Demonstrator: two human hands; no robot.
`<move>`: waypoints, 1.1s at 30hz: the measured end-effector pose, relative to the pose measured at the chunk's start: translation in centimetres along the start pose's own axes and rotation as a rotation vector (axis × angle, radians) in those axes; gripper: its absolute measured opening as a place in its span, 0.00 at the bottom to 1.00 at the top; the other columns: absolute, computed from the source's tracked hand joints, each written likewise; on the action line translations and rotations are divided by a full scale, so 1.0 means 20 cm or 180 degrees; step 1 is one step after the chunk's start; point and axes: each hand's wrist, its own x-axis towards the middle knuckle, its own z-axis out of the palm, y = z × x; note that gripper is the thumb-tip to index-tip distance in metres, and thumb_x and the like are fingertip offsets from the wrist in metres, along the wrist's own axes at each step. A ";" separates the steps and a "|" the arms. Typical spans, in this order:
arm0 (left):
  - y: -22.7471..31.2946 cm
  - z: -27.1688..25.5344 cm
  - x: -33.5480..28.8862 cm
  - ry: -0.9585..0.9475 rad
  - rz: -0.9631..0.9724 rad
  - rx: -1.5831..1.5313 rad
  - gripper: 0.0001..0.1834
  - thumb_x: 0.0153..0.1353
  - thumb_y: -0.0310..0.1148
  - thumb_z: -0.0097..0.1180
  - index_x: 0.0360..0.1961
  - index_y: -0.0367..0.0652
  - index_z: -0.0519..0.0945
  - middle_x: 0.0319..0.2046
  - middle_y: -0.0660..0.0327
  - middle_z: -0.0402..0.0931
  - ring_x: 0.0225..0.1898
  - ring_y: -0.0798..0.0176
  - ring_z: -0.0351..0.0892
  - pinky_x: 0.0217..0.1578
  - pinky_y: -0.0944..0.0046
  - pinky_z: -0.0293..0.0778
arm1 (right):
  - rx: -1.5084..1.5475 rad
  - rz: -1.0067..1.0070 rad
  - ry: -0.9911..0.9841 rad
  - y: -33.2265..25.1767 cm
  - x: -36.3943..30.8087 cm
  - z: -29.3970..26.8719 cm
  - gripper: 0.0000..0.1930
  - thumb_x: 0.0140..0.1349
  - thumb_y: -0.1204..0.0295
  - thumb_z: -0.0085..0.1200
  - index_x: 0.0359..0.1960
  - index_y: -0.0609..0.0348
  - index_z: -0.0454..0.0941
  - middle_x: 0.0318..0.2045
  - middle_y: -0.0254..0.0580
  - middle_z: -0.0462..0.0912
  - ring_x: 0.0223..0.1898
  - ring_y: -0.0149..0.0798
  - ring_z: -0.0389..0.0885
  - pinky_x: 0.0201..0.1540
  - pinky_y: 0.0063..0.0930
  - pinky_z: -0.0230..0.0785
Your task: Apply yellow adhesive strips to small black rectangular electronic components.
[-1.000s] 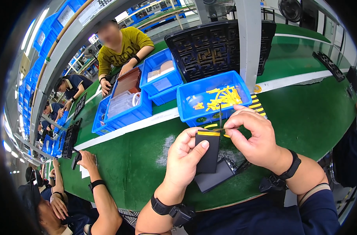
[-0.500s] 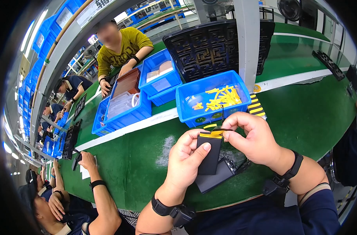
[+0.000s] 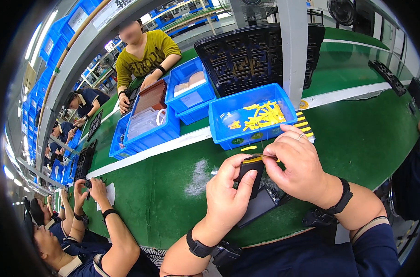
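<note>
My left hand point(image 3: 226, 196) is wrapped round a flat black rectangular pack point(image 3: 257, 175), thumb across its front face. Yellow tape point(image 3: 253, 159) runs along the pack's upper edge. With thumb and forefinger, my right hand point(image 3: 300, 168) pinches a thin dark strip point(image 3: 268, 156) at that edge; its far end is hidden by my fingers. Beneath my hands, a dark grey flat block point(image 3: 259, 206) with small black parts at its right end lies on the green table. One short yellow strip point(image 3: 249, 148) lies just beyond the pack.
Past my hands stands a blue bin point(image 3: 228, 141) of yellow strips. Further left are stacked blue bins point(image 3: 157, 134) with brown and clear pieces. A grey post point(image 3: 293, 55) and black tray point(image 3: 242, 55) stand behind. Co-workers sit at the left and across the green table point(image 3: 154, 194).
My left hand has turned the pack more upright and slightly right. My right hand's fingers have curled closer to its top edge. A co-worker at the left has brought both hands together.
</note>
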 end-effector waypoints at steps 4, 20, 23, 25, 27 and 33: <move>0.02 0.01 0.00 0.0168 0.0568 0.0568 0.14 0.56 0.25 0.57 0.44 0.38 0.74 0.30 0.56 0.81 0.32 0.63 0.83 0.33 0.68 0.74 | -0.0004 -0.0097 -0.0049 0.02 0.00 0.01 0.08 0.42 0.80 0.58 0.25 0.60 0.73 0.22 0.41 0.74 0.27 0.44 0.74 0.47 0.42 0.68; -0.05 -0.06 0.05 -0.0405 -0.0638 -0.2000 0.09 0.62 0.22 0.48 0.44 0.34 0.71 0.36 0.60 0.78 0.35 0.74 0.76 0.37 0.75 0.72 | 0.0347 0.0513 0.0137 0.15 0.03 0.00 0.15 0.54 0.77 0.55 0.45 0.59 0.77 0.33 0.47 0.81 0.34 0.45 0.79 0.40 0.33 0.70; -0.06 -0.06 0.05 -0.0571 -0.0646 -0.2027 0.09 0.62 0.22 0.48 0.45 0.34 0.71 0.36 0.61 0.78 0.35 0.74 0.76 0.37 0.74 0.72 | 0.0753 0.0664 0.0492 0.11 0.05 -0.02 0.09 0.52 0.79 0.57 0.36 0.61 0.81 0.30 0.43 0.81 0.32 0.38 0.79 0.36 0.27 0.70; -0.04 -0.06 0.05 -0.0569 -0.0636 -0.1961 0.09 0.62 0.23 0.49 0.44 0.35 0.71 0.35 0.58 0.78 0.36 0.70 0.77 0.39 0.71 0.73 | 0.0900 0.0749 0.0396 0.11 0.05 -0.03 0.09 0.52 0.79 0.58 0.36 0.61 0.81 0.30 0.42 0.81 0.32 0.37 0.79 0.37 0.27 0.70; -0.04 -0.06 0.05 -0.0557 -0.0626 -0.1888 0.09 0.61 0.24 0.49 0.43 0.35 0.71 0.35 0.56 0.78 0.37 0.66 0.79 0.40 0.68 0.74 | 0.1058 0.0829 0.0298 0.11 0.04 -0.04 0.08 0.53 0.78 0.58 0.36 0.62 0.81 0.30 0.42 0.82 0.32 0.35 0.79 0.38 0.26 0.71; -0.05 -0.05 0.05 -0.0488 -0.0754 -0.2100 0.10 0.60 0.26 0.50 0.42 0.35 0.71 0.34 0.54 0.78 0.36 0.63 0.80 0.40 0.66 0.76 | 0.2445 0.1693 0.0113 0.10 0.03 -0.02 0.07 0.58 0.75 0.56 0.36 0.64 0.81 0.32 0.41 0.83 0.35 0.30 0.79 0.40 0.23 0.71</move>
